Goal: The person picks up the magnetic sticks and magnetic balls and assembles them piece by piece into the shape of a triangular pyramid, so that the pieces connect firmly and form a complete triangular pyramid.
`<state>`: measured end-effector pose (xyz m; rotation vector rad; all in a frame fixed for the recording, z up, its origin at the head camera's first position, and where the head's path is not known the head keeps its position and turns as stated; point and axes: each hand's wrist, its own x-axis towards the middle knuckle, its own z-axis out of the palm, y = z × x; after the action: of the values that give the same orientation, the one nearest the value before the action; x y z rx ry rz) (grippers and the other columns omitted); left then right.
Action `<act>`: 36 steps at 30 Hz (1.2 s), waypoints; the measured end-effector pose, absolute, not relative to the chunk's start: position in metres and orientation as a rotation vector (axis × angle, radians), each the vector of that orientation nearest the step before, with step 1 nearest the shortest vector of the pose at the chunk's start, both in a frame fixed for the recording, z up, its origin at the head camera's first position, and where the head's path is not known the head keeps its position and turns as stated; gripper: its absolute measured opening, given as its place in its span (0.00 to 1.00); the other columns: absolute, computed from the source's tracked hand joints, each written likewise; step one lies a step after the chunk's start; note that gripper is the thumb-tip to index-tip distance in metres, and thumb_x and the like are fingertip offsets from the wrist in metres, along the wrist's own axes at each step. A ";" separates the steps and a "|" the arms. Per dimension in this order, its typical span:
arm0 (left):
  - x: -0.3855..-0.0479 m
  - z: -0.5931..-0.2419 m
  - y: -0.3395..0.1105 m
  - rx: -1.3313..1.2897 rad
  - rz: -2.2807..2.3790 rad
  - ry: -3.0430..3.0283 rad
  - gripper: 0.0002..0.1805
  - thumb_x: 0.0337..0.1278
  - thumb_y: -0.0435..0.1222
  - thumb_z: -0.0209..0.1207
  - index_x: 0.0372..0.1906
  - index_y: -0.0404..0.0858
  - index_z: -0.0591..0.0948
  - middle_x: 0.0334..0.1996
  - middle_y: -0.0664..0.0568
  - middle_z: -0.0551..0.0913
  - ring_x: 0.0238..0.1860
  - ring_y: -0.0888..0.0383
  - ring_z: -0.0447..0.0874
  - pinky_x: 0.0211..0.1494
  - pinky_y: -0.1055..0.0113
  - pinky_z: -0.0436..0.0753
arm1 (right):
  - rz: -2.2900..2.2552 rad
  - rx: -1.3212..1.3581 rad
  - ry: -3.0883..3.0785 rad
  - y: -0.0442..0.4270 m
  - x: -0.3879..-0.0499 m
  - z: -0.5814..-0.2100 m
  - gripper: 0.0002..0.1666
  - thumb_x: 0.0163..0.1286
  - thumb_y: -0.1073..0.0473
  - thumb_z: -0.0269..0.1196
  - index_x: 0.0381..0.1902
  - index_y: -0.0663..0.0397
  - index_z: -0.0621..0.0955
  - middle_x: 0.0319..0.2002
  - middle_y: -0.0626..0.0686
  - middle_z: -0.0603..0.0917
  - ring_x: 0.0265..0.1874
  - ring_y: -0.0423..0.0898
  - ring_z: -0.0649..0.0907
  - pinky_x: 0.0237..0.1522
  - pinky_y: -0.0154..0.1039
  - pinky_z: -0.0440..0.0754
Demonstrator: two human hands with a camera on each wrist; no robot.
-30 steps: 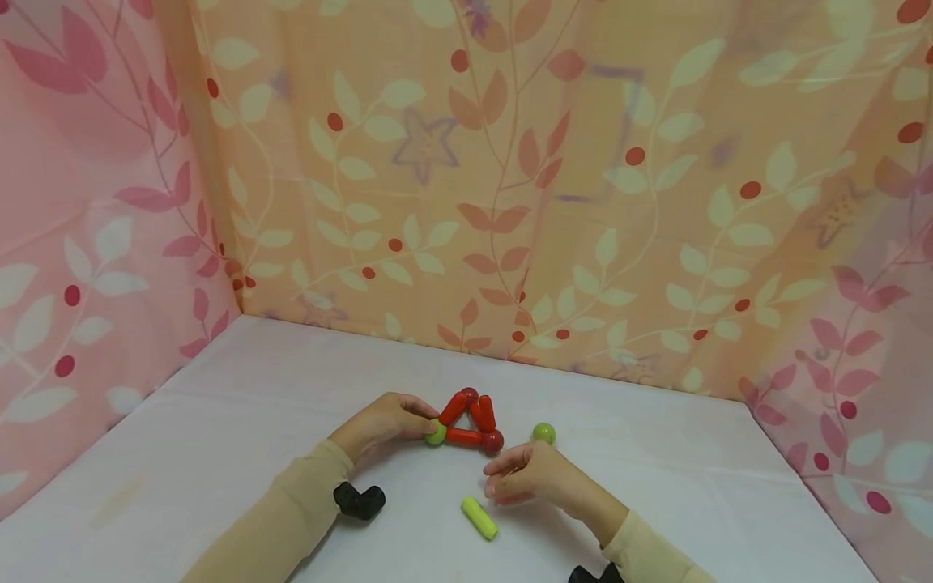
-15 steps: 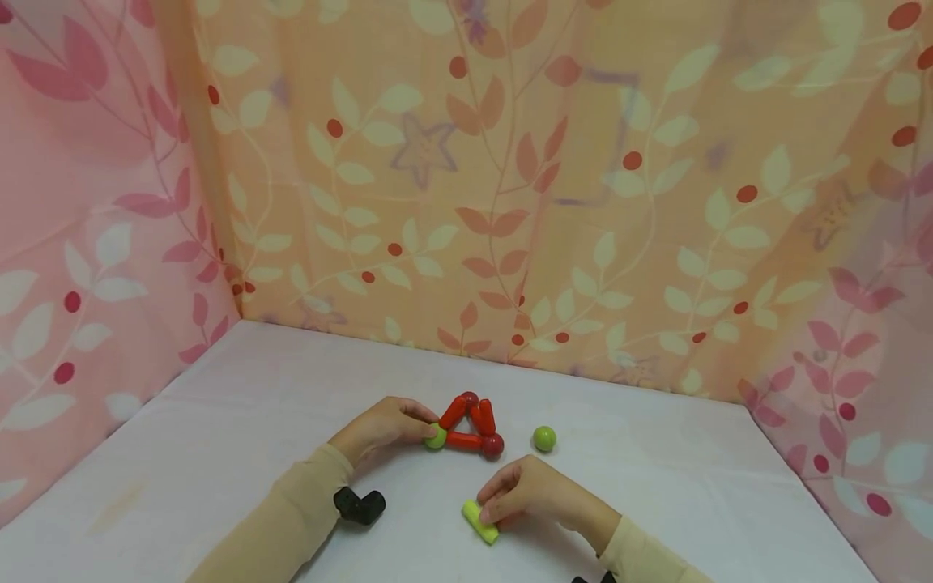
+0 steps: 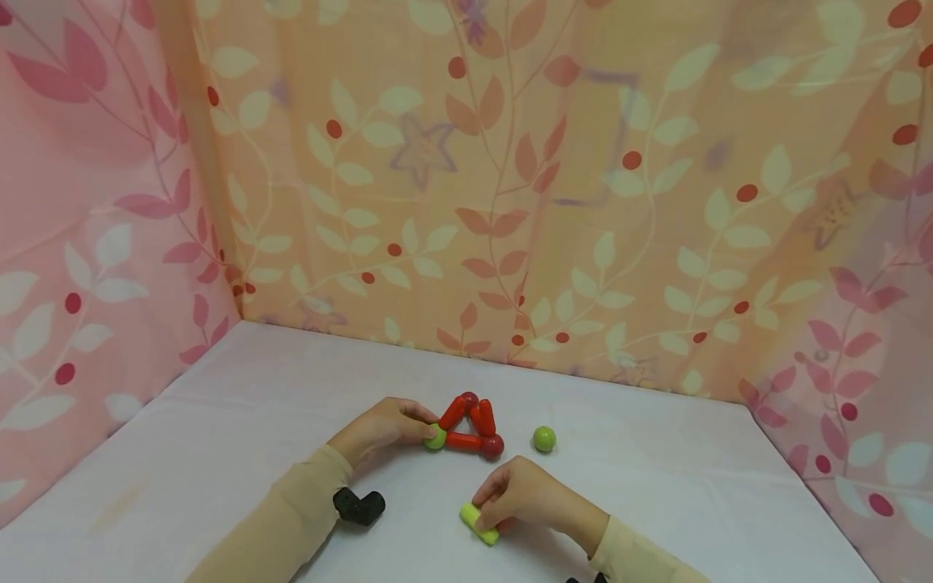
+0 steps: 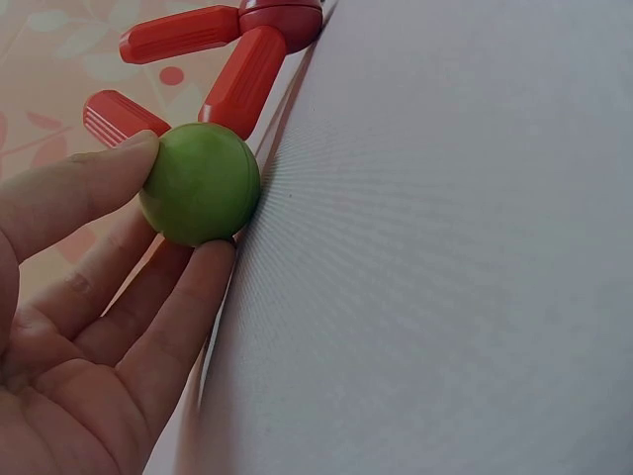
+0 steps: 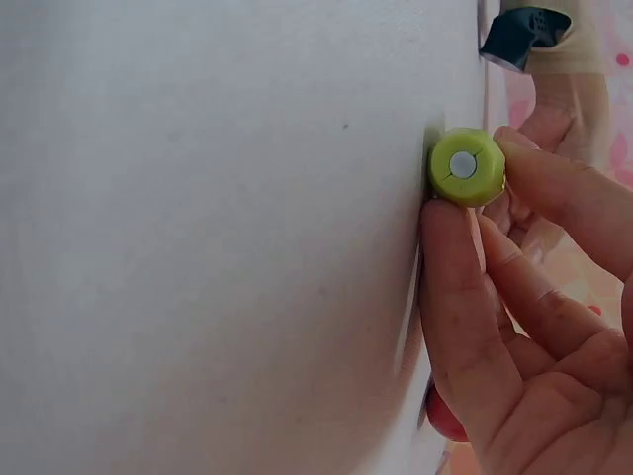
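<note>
My left hand (image 3: 386,425) grips a green ball (image 4: 203,183) between thumb and fingertips. This ball is one corner of a triangle lying on the table, built from red rods (image 3: 463,441) and two red balls (image 3: 492,447). An extra red rod (image 3: 487,416) branches off beside the triangle's right side. Nearer the front, my right hand (image 3: 532,498) pinches a yellow-green toy rod (image 3: 469,512) between thumb and fingers. In the right wrist view, the end of the yellow-green rod (image 5: 479,188) faces the camera, with a round pale centre, close against the tabletop.
A loose green ball (image 3: 544,439) lies right of the triangle. The white tabletop (image 3: 219,453) meets patterned cloth walls (image 3: 408,202) at the back and sides. A black wrist device (image 3: 359,506) sits at the left sleeve.
My right hand has moved from near the loose green ball toward the front and taken hold of the yellow-green rod. My left hand stays on its green ball.
</note>
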<state>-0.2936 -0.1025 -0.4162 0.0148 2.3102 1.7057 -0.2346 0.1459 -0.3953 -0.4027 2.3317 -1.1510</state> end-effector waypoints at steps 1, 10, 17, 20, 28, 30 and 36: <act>-0.294 -0.416 -0.102 0.021 1.708 2.311 0.13 0.51 0.33 0.71 0.44 0.36 0.87 0.42 0.50 0.86 0.41 0.58 0.82 0.47 0.67 0.82 | -1.145 -0.400 2.336 0.145 -0.234 -0.394 0.10 0.52 0.66 0.76 0.34 0.57 0.89 0.24 0.47 0.87 0.23 0.37 0.79 0.30 0.31 0.82; -0.293 -0.415 -0.103 0.033 1.731 2.290 0.13 0.51 0.32 0.71 0.43 0.35 0.87 0.42 0.49 0.86 0.40 0.59 0.83 0.47 0.67 0.84 | -1.171 -0.392 2.304 0.147 -0.230 -0.390 0.11 0.54 0.67 0.74 0.37 0.57 0.89 0.29 0.48 0.88 0.27 0.39 0.80 0.34 0.33 0.84; -0.293 -0.416 -0.101 0.009 1.689 2.327 0.12 0.50 0.34 0.71 0.42 0.38 0.87 0.42 0.50 0.86 0.42 0.57 0.82 0.49 0.66 0.82 | -1.258 -0.381 2.265 0.154 -0.232 -0.391 0.12 0.57 0.64 0.72 0.41 0.57 0.89 0.34 0.50 0.90 0.29 0.40 0.82 0.36 0.34 0.84; -0.295 -0.417 -0.100 -0.003 1.664 2.352 0.12 0.49 0.35 0.72 0.42 0.39 0.87 0.42 0.51 0.86 0.43 0.57 0.81 0.49 0.66 0.81 | -1.271 -0.370 2.265 0.157 -0.233 -0.389 0.13 0.57 0.63 0.72 0.41 0.57 0.89 0.35 0.50 0.90 0.30 0.40 0.83 0.37 0.36 0.86; -0.298 -0.417 -0.101 -0.004 1.677 2.356 0.12 0.49 0.34 0.72 0.41 0.39 0.88 0.41 0.51 0.87 0.42 0.58 0.82 0.47 0.67 0.82 | -1.332 -0.381 2.264 0.161 -0.237 -0.382 0.14 0.56 0.64 0.72 0.42 0.58 0.89 0.37 0.51 0.90 0.33 0.40 0.84 0.40 0.39 0.87; -0.298 -0.417 -0.101 -0.005 1.666 2.370 0.12 0.49 0.35 0.72 0.41 0.39 0.88 0.41 0.52 0.87 0.43 0.57 0.81 0.47 0.67 0.81 | -1.352 -0.380 2.273 0.160 -0.238 -0.382 0.15 0.56 0.64 0.71 0.43 0.59 0.88 0.37 0.51 0.90 0.34 0.40 0.84 0.41 0.39 0.87; -0.294 -0.416 -0.101 0.002 1.649 2.361 0.13 0.50 0.37 0.72 0.42 0.40 0.88 0.43 0.52 0.86 0.41 0.57 0.82 0.49 0.65 0.81 | -1.411 -0.355 2.307 0.160 -0.240 -0.379 0.17 0.57 0.63 0.71 0.45 0.60 0.87 0.38 0.49 0.88 0.35 0.41 0.83 0.41 0.38 0.87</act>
<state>-0.2944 -0.1007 -0.4156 0.0018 2.3612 1.6493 -0.2404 0.1599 -0.3792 -0.3553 2.3072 -1.4115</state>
